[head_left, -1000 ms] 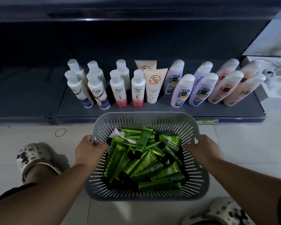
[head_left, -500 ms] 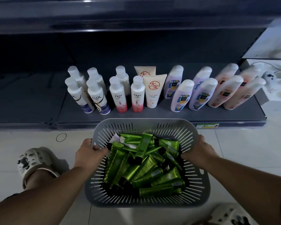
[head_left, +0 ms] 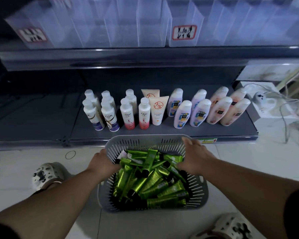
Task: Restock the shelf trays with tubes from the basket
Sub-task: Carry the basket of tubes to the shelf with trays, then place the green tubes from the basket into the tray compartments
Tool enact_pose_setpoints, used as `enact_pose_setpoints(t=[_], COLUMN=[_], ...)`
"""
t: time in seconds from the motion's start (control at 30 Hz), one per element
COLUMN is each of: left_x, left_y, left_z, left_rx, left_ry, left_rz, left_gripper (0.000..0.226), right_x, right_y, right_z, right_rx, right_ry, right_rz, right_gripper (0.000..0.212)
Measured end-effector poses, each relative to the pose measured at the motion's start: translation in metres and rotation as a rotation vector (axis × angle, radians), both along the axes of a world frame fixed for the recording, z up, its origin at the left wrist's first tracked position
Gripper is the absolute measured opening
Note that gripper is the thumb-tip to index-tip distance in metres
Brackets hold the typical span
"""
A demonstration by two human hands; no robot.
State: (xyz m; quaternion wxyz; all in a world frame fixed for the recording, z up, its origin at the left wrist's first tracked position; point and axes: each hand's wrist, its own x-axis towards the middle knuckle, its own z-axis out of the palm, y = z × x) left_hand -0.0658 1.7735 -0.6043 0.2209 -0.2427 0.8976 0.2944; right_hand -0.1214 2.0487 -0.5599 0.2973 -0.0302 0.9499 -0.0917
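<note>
1. Lifted off the basket (head_left: 197,192) rim since the earlier frame, now spread loose and empty over the green tubes (head_left: 152,183): right hand (head_left: 195,157).
2. Curled over the left rim, arm reaching forward: left hand (head_left: 100,163).
3. Heaped in the basket on the floor (head_left: 248,161); probably light, soft, slick; best pinched mid-body.
4. Bound for the clear trays (head_left: 154,23) overhead.

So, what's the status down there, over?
Left hand grips basket rim. Right hand open over tubes, none lifted. Trays above look empty, nothing blocking.

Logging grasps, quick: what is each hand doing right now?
Left hand: at the basket rim, fingers hidden; cannot tell.
Right hand: open, fingers spread over the tubes.
</note>
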Motion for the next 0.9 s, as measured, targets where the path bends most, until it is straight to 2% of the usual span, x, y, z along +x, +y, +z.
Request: enact_pose_setpoints(t=[0.23, 0.33, 0.47, 0.67, 0.9], left_x=[0.008, 0.032, 0.078, 0.102, 0.055], left_y=[0.024, 0.017, 0.002, 0.001, 0.017], left_z=[0.094, 0.133, 0.168, 0.182, 0.154], left_rx=[-0.127, -0.146, -0.185, -0.227, -0.173], left_ry=[0.164, 0.300, 0.365, 0.394, 0.384], left_rz=[-0.180, -0.175, -0.180, -0.203, -0.235], left_gripper=[0.093, 0.086, 0.085, 0.082, 0.071], right_x=[0.015, 0.029, 0.058, 0.093, 0.059], right_y=[-0.032, -0.042, -0.052, -0.045, -0.038], right_z=[0.073, 0.101, 0.132, 0.143, 0.122], right_rx=[-0.078, -0.097, -0.106, -0.125, -0.134], right_ry=[0.165, 0.256, 0.338, 0.364, 0.321], right_rz=[0.083, 0.111, 0.114, 0.135, 0.145], right_gripper=[0.096, 0.093, 0.094, 0.090, 0.086])
